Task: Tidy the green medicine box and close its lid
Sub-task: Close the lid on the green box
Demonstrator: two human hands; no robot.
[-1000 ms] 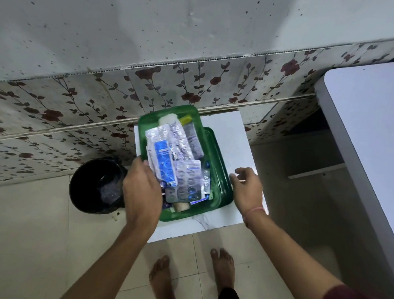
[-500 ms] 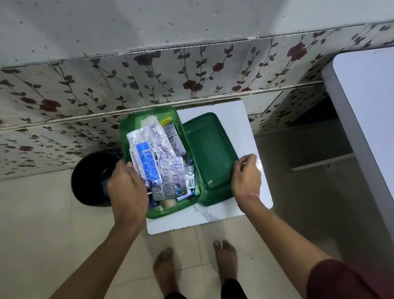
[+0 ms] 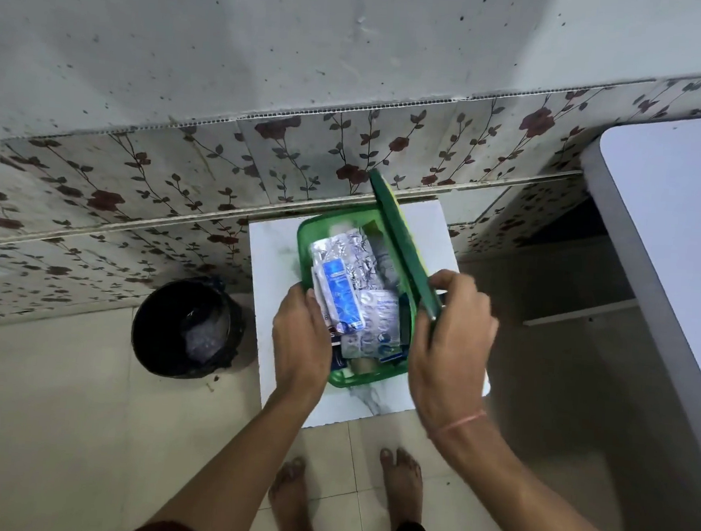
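Observation:
The green medicine box (image 3: 322,223) sits on a small white marble-pattern table (image 3: 270,268), packed with silver blister strips and a blue-labelled pack (image 3: 340,291). Its dark green lid (image 3: 397,231) stands on edge along the box's right side, tilted over the contents. My right hand (image 3: 449,338) grips the lid's near end. On the box's near left rim rests my left hand (image 3: 300,340), fingers against the medicine packs; whether it clasps the rim or only presses is unclear.
A black bin (image 3: 187,326) with a liner stands on the tiled floor left of the table. A rose-pattern tiled wall (image 3: 138,192) runs behind. A white tabletop (image 3: 675,230) juts in at the right. My bare feet (image 3: 344,501) are below the table.
My right hand has lifted the lid from flat beside the box up onto its edge over the box. The box now sits more to the right on the table under my left hand.

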